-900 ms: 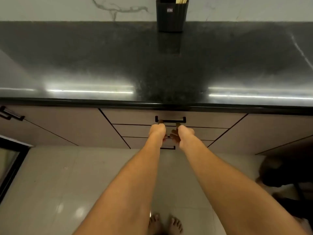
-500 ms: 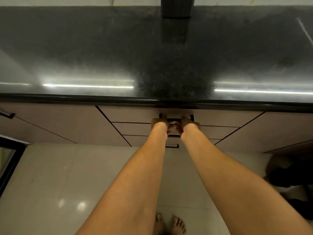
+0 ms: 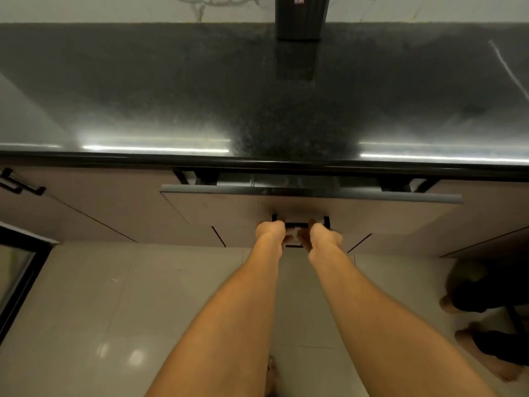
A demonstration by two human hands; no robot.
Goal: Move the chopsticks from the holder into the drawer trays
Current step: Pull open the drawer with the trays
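The dark chopstick holder [image 3: 300, 18] stands at the back of the black countertop [image 3: 171, 96], against the wall; its top and the chopsticks are cut off by the frame edge. Below the counter edge, the top drawer [image 3: 217, 207] is pulled out a short way, showing a thin strip of its dark inside. My left hand [image 3: 270, 230] and my right hand [image 3: 322, 233] are both closed on the drawer's black handle [image 3: 296, 224], side by side. No trays can be made out inside the drawer.
Closed cabinet doors flank the drawer, one with a black handle [image 3: 20, 186] at far left. A dark glass-fronted frame [image 3: 17, 270] stands low on the left. Another person's feet [image 3: 486, 353] are on the tiled floor at the right. My own feet are below.
The top drawer was closed before and now stands slightly pulled out. Both hands rose from the lower handle to the top handle and closed on it. The view tilted up a little.
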